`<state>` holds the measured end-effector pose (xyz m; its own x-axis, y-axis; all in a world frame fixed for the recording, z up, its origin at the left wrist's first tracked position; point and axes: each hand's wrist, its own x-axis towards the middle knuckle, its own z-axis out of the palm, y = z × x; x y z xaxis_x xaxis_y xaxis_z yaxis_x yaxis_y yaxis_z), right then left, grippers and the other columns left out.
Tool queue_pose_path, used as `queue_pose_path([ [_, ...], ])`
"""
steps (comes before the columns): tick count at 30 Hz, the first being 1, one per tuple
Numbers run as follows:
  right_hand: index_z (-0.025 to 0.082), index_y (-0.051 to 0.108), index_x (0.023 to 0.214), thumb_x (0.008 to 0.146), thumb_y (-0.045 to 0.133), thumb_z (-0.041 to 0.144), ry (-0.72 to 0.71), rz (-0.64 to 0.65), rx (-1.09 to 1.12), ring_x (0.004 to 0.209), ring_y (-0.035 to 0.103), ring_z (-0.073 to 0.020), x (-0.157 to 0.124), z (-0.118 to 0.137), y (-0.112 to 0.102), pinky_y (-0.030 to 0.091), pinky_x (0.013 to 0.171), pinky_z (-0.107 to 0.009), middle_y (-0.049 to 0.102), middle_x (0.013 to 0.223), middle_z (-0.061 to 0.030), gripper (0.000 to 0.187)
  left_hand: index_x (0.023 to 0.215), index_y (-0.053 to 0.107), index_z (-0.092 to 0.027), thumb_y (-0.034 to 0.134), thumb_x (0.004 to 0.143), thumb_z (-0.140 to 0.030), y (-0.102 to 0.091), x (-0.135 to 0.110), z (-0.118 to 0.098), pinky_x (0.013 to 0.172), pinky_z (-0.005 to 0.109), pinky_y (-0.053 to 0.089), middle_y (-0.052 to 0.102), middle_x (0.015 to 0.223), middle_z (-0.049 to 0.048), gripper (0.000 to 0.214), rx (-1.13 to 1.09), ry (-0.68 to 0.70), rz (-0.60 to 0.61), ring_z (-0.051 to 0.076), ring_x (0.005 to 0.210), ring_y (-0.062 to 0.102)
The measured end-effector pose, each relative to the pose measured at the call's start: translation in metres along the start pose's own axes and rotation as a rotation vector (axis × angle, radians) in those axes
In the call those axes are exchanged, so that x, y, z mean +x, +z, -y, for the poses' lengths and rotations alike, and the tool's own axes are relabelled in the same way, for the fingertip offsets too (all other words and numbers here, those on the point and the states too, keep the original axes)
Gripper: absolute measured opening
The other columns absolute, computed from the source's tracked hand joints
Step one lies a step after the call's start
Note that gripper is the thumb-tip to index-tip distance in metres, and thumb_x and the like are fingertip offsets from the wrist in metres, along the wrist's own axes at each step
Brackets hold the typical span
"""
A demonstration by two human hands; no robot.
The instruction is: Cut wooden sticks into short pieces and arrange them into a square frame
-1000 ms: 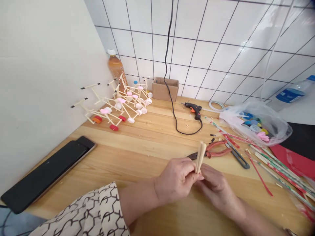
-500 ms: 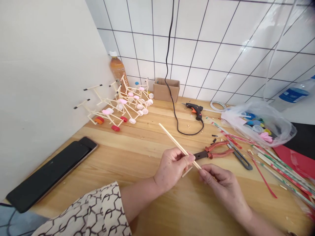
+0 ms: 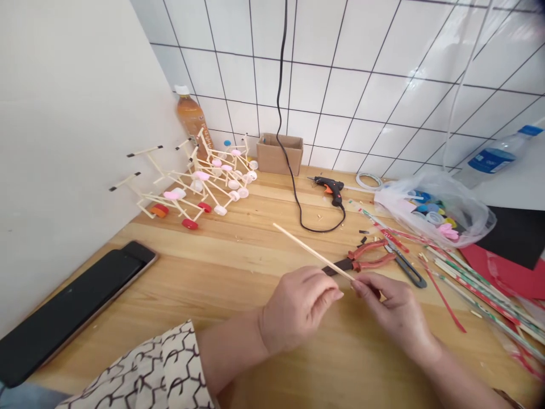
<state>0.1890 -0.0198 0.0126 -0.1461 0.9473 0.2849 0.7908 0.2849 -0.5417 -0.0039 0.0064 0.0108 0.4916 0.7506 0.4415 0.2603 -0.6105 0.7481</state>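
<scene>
Sleeve (image 3: pixel 157 369) is showing blk lines on cream; stick (image 3: pixel 306 248) is looking pale tan; plier grips (image 3: pixel 374 263) are looking dull red; glue gun (image 3: pixel 336 194), blk w/ orange trigger (image 3: pixel 327 189); wall (image 3: pixel 353 45) is showing blk grid on wht.

stick models (image 3: pixel 202 176) sit upper left of the frame (a bottle (image 3: pixel 191 116) behind them), box (image 3: pixel 272 159) upper middle, glue gun (image 3: pixel 331 185) right of that, pliers (image 3: pixel 356 264) lower down, bag (image 3: pixel 477 200) further right

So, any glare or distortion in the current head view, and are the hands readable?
All in the head view: bright reflections on the tiled wall, upper right; wide-angle stretch, the blue-capped bottle appearing to lean outward; extreme top-right corner darkened; left hand and right hand lit well enough to read.
</scene>
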Motion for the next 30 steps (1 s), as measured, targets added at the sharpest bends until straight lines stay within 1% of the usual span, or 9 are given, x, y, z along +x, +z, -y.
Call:
queue_pose_path([
  [2,0.018,0.059,0.068,0.088,0.044,0.025,-0.062,0.029,-0.047,0.047,0.051,-0.0129,-0.002,0.000,0.002,0.039,0.047,-0.023,0.057,0.053,-0.0001,0.026,0.090,0.060,-0.011,0.042,0.089,-0.016,-0.002,-0.001,0.000,0.076,0.029,0.048,0.064,0.086,0.0088,0.019,0.209,0.260,-0.037,0.015,0.081,0.056],
  [4,0.018,0.059,0.070,0.088,0.043,0.022,-0.133,0.050,-0.090,0.049,0.052,-0.0137,-0.005,0.001,0.004,0.040,0.049,-0.024,0.057,0.054,-0.0010,0.024,0.096,0.059,-0.009,0.040,0.088,-0.011,-0.003,0.001,0.003,0.080,0.032,0.047,0.063,0.089,0.0101,0.020,0.370,0.361,0.003,0.018,0.087,0.055],
  [6,0.017,0.059,0.072,0.088,0.043,0.019,-0.189,0.067,-0.124,0.052,0.053,-0.0145,-0.008,0.002,0.006,0.040,0.051,-0.025,0.058,0.057,-0.0021,0.023,0.096,0.058,-0.008,0.038,0.089,-0.012,-0.004,0.003,0.007,0.077,0.034,0.047,0.062,0.086,0.0098,0.021,0.484,0.345,0.088,0.019,0.085,0.054],
  [9,0.018,0.059,0.074,0.088,0.042,0.017,-0.234,0.097,-0.146,0.055,0.054,-0.0149,-0.010,0.003,0.006,0.040,0.054,-0.026,0.060,0.060,-0.0032,0.023,0.088,0.058,-0.011,0.035,0.090,-0.015,-0.007,0.005,0.011,0.070,0.033,0.047,0.060,0.079,0.0076,0.023,0.579,0.278,0.208,0.019,0.077,0.054],
  [12,0.018,0.059,0.073,0.088,0.041,0.016,-0.253,0.107,-0.163,0.056,0.055,-0.0152,-0.011,0.002,0.005,0.039,0.054,-0.026,0.060,0.061,-0.0038,0.024,0.078,0.056,-0.013,0.035,0.090,-0.016,-0.009,0.005,0.012,0.064,0.031,0.045,0.058,0.074,0.0056,0.024,0.609,0.227,0.313,0.018,0.070,0.053],
  [16,0.017,0.060,0.073,0.088,0.042,0.016,-0.257,0.113,-0.183,0.058,0.055,-0.0164,-0.011,-0.001,0.003,0.039,0.054,-0.027,0.061,0.062,-0.0045,0.023,0.075,0.055,-0.014,0.038,0.088,-0.014,-0.011,0.005,0.013,0.065,0.031,0.045,0.059,0.074,0.0056,0.021,0.598,0.205,0.409,0.018,0.069,0.053],
  [22,0.017,0.059,0.074,0.089,0.042,0.016,-0.269,0.127,-0.216,0.059,0.056,-0.0172,-0.010,-0.006,-0.001,0.038,0.055,-0.028,0.060,0.062,-0.0050,0.023,0.075,0.055,-0.014,0.040,0.086,-0.012,-0.011,0.007,0.015,0.066,0.027,0.044,0.059,0.076,0.0047,0.018,0.519,0.163,0.458,0.016,0.070,0.053],
  [27,0.017,0.059,0.074,0.089,0.042,0.017,-0.256,0.133,-0.197,0.058,0.056,-0.0172,-0.009,-0.008,-0.003,0.039,0.053,-0.028,0.060,0.062,-0.0048,0.023,0.073,0.055,-0.014,0.037,0.089,-0.016,-0.008,0.007,0.017,0.065,0.026,0.043,0.059,0.074,0.0043,0.024,0.454,0.114,0.411,0.015,0.070,0.054],
  [30,0.018,0.059,0.073,0.088,0.043,0.021,-0.195,0.121,-0.114,0.054,0.054,-0.0153,-0.007,-0.005,-0.005,0.040,0.052,-0.027,0.059,0.060,-0.0027,0.022,0.071,0.056,-0.013,0.039,0.088,-0.017,-0.006,0.006,0.017,0.062,0.025,0.042,0.059,0.070,0.0043,0.025,0.418,0.096,0.366,0.015,0.067,0.054],
])
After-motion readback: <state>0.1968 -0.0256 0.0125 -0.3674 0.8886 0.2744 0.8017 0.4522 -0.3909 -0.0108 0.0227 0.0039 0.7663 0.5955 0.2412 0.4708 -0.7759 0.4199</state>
